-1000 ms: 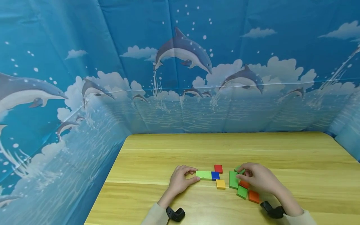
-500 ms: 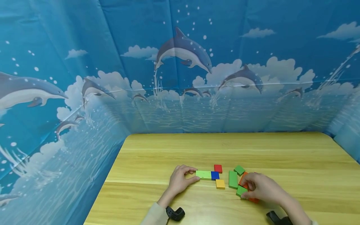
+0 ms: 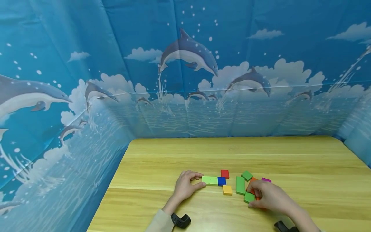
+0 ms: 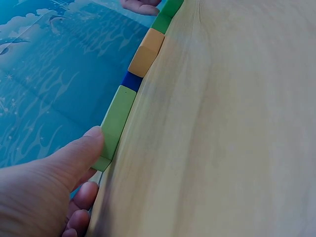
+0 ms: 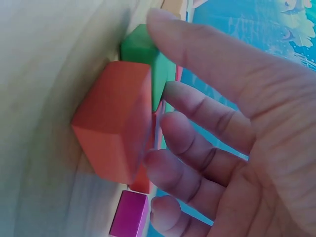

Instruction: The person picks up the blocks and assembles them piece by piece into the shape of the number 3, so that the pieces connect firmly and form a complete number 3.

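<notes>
My left hand pinches the left end of a light green rectangular block lying on the table, thumb on its near side. A blue block adjoins that block's right end. A red block lies beyond the blue one, a yellow-orange block on its near side. At the right pile, my right hand has thumb and index finger at opposite sides of a small green block. Its other fingers curl above an orange-red block, which the hand mostly hides in the head view.
Left of the right hand lies a long green block, with another small green block beyond it. A magenta block shows behind the hand. The wooden table meets a blue dolphin-printed curtain at its back edge.
My right hand has moved from the far small green block towards me, to the near small green one, uncovering the far block and the magenta one. The left hand has stayed put.
</notes>
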The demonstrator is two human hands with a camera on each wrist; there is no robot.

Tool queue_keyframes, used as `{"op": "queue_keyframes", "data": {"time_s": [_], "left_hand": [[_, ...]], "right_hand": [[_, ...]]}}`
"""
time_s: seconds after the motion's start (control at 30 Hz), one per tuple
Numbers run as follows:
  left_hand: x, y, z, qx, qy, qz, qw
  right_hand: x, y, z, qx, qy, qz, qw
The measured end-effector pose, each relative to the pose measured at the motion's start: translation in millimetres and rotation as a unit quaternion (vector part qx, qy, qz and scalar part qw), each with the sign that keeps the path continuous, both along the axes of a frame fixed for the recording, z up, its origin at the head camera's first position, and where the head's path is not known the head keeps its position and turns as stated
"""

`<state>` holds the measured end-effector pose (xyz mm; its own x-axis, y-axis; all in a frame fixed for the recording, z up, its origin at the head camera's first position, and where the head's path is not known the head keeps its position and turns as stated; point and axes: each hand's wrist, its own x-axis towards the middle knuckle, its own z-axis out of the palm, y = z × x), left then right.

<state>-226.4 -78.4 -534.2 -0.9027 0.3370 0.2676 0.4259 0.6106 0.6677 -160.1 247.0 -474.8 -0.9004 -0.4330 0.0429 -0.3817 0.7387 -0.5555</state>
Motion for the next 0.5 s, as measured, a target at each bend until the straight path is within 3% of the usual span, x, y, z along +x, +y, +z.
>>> {"op": "queue_keyframes", "data": {"time_s": [0.5], "left_hand": [[0.7, -0.4, 0.1, -0.001, 0.004, 0.001, 1.0000]], "right_hand": [[5.9, -10.6, 0.8, 0.009, -0.008, 0.003, 0.9999]]}}
